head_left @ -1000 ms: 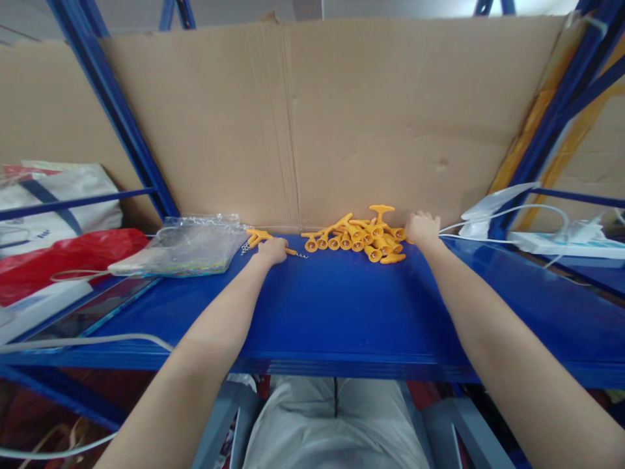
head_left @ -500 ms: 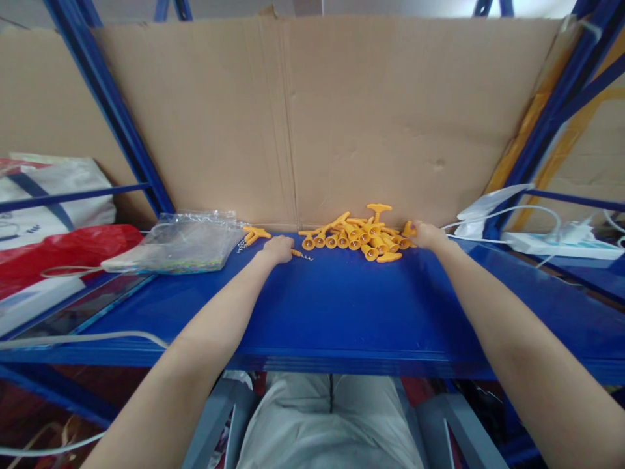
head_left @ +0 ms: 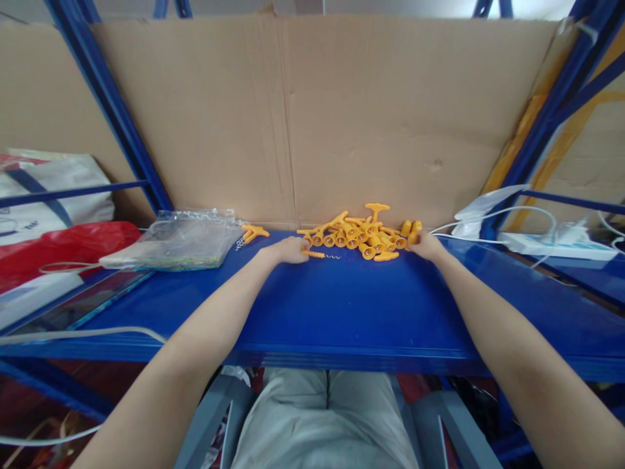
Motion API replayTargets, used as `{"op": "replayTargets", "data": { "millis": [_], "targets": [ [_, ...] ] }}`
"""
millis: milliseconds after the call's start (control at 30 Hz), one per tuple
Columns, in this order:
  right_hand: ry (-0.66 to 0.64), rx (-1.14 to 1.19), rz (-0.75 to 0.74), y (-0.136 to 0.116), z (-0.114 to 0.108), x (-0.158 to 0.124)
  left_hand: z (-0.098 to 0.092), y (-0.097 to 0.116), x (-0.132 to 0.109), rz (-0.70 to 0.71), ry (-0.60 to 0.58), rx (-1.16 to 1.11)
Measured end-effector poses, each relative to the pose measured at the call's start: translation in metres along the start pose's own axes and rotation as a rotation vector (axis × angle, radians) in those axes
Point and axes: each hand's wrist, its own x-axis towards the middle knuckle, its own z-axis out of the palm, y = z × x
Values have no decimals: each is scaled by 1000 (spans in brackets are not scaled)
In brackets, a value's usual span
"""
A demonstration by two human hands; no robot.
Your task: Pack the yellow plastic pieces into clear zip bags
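A heap of orange T-handled plastic pieces [head_left: 361, 233] lies at the back of the blue shelf [head_left: 342, 306], against the cardboard wall. My left hand [head_left: 288, 250] is closed on an orange corkscrew [head_left: 319, 255] whose metal spiral sticks out to the right, just left of the heap. At the heap's right edge my right hand [head_left: 426, 245] is closed on an orange piece [head_left: 411, 230]. One more orange piece [head_left: 254, 232] with a small metal chain lies apart to the left.
A clear plastic bag [head_left: 180, 242] of small coloured items lies left of the heap. Further left sit a red bag [head_left: 58, 251] and a white bag [head_left: 53, 189]. White cables and a power strip [head_left: 551, 244] occupy the right. Blue rack posts stand on both sides.
My left hand has slid right with the corkscrew, up to the heap. My right hand has drawn an orange piece out at the heap's right edge and pulled back slightly.
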Motion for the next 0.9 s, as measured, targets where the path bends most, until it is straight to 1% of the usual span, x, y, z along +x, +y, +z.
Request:
{"op": "replayTargets", "data": {
  "millis": [67,100,167,233,267,333,433,533,600,700,900],
  "targets": [
    [-25,-14,15,1,0,0,0,5,0,52,8,-61],
    [-14,-33,30,1,-1,-2,0,7,0,71,23,-90],
    [44,-92,41,-1,-4,-5,0,10,0,91,69,-140],
    [128,-146,10,-5,-9,-9,0,14,-1,92,124,-167],
    [167,-158,-27,-8,-11,-10,0,16,-1,87,155,-170],
    [216,-154,-147,-16,-15,-11,-1,20,-3,49,230,-155],
    [224,-111,-424,-33,-16,-12,-4,27,-6,-54,328,-118],
    [211,-44,-709,-53,-10,-14,-7,33,-10,-102,373,-77],
    [214,-3,-841,-64,-5,-17,-7,34,-11,-106,382,-62],
    [201,37,-936,-73,1,-20,-8,35,-11,-115,387,-62],
    [167,106,-950,-79,1,-25,-8,37,-11,-131,387,-57]
  ]
}}
